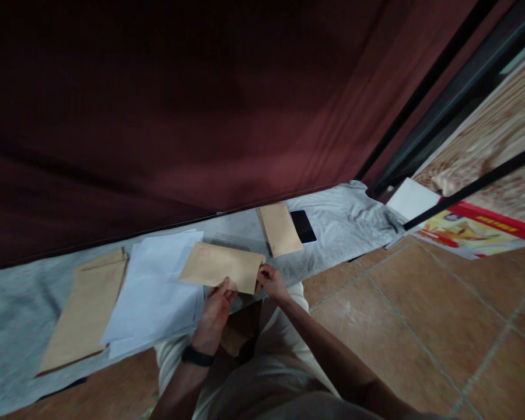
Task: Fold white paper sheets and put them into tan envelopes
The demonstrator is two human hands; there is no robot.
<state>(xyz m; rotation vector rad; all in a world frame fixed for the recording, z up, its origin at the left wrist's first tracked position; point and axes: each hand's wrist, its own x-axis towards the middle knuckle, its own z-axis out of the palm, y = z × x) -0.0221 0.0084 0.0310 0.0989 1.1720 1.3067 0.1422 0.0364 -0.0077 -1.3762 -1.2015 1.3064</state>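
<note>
A brown paper envelope [223,265] is held up over the front of the cloth-covered surface, between my two hands. My left hand [216,306] grips its lower edge, thumb on top and fingers underneath. At the envelope's right end, my right hand [272,281] has its fingers closed on the end flap. What lies inside the envelope is hidden. Just left of it, white paper sheets [151,297] lie in a loose stack, partly under the envelope's left end. Beyond my right hand rests a small pile of brown envelopes [280,229].
Larger brown envelopes [85,309] lie at the far left on the grey cloth [341,216]. A dark-screened phone [303,226] sits beside the small envelope pile. A dark red curtain [245,116] hangs behind. A printed red and yellow sheet [476,227] lies at the right on the tiled floor [402,332].
</note>
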